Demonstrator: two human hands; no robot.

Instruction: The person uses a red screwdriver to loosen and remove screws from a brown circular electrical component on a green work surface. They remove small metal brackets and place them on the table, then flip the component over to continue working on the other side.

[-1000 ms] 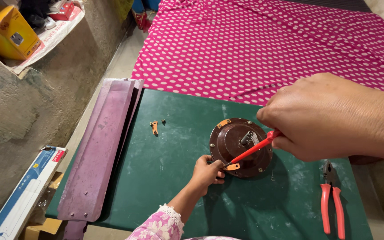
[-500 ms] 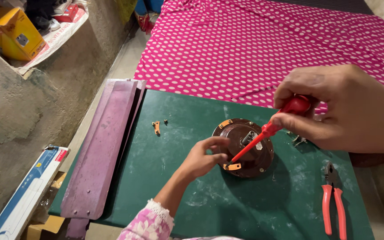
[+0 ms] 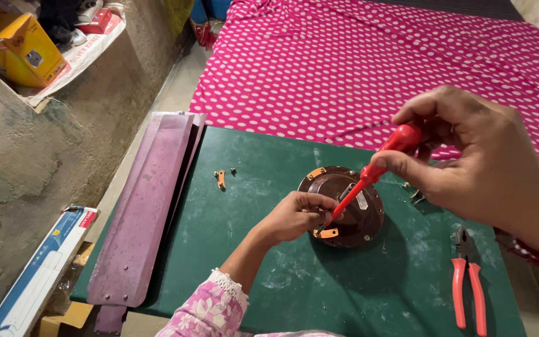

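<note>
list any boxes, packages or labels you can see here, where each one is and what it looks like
Yellow carton: top left on the ledge, boxy, a small pale patch on its side.
Small red box: top left, farther back on the ledge, flat.
Printed white sheet: under those boxes, hanging over the ledge edge.
Long box: bottom left on the floor, narrow, white and blue with a red patch.
Small pale sticker: on the round brown motor, near the screwdriver shaft.

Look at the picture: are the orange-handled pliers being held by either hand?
No: the orange-handled pliers lie untouched on the green mat, while the right hand holds a red screwdriver.
</note>
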